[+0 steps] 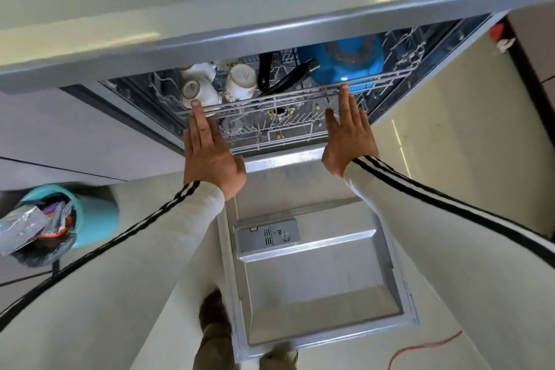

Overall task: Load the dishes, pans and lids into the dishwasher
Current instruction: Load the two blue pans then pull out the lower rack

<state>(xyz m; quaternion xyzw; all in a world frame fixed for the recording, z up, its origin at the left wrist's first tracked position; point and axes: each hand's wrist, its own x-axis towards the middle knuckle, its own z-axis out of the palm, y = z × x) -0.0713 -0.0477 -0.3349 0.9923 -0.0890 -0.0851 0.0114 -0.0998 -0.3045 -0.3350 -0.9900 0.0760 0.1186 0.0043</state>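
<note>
The dishwasher stands open below the counter, its door (318,273) folded down flat toward me. The upper wire rack (270,100) holds white cups (198,93) lying on their sides, a black-handled pan (288,79) and a blue plastic bowl (345,61). My left hand (207,153) has straight fingers, its fingertips pressing the rack's front rail at the left. My right hand (348,132) is also flat, fingertips on the same rail at the right. Beneath it the lower rack (270,135) is partly seen.
The counter edge (270,30) overhangs the dishwasher. A teal bin (90,219) stuffed with wrappers stands on the floor at the left. An orange cable (420,348) lies on the floor at the lower right. My feet are beside the door's left edge.
</note>
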